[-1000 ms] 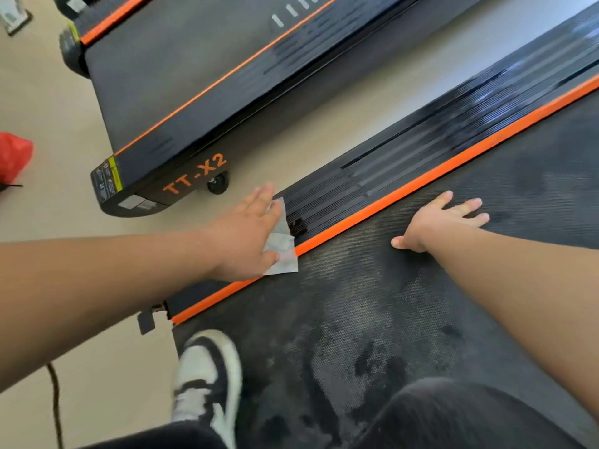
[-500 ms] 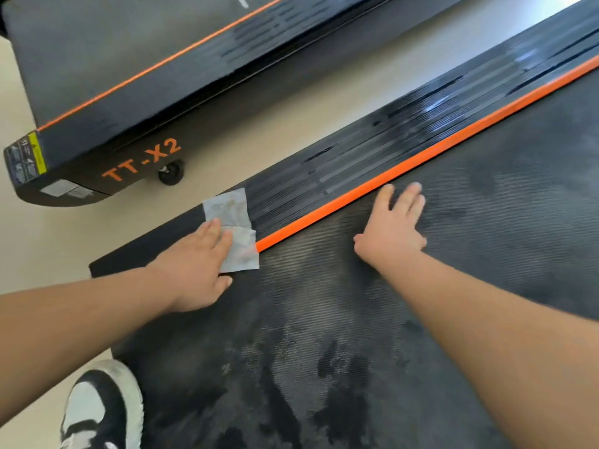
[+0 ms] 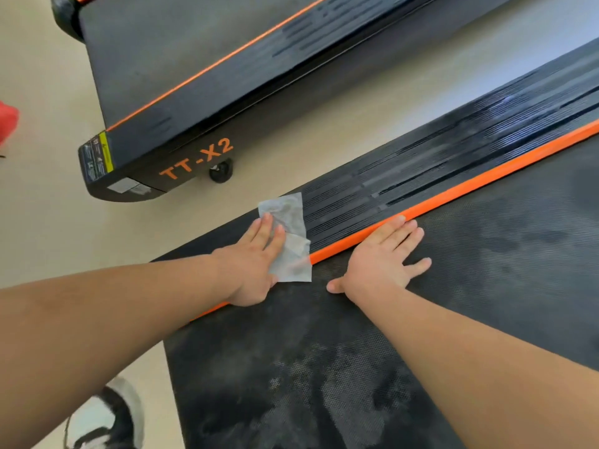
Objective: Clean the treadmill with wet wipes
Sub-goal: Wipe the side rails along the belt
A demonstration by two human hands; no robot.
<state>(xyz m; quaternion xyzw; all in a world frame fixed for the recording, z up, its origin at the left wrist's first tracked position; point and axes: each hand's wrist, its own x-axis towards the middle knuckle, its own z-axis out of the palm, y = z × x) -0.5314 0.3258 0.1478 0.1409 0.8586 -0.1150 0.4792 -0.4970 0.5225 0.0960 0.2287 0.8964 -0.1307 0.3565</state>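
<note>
Treadmill rail (image 3: 453, 170) under our wet wipe (image 3: 293, 244).
Our left hand (image 3: 252, 264) presses it down with straight fingers; our right hand (image 3: 379, 257) lies flat, fingers spread, on the belt (image 3: 502, 270).

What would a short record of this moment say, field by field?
Left hand: left hand presses flat on a thin grey-white wet wipe
Wipe position: across the ribbed black side rail and orange edge strip
Right hand: right hand flat on the black textured treadmill belt, fingertips at the strip
Belt state: pale dusty patches showing
Nearby: second black treadmill marked TT-X2; black-and-white shoe on the beige floor
</note>
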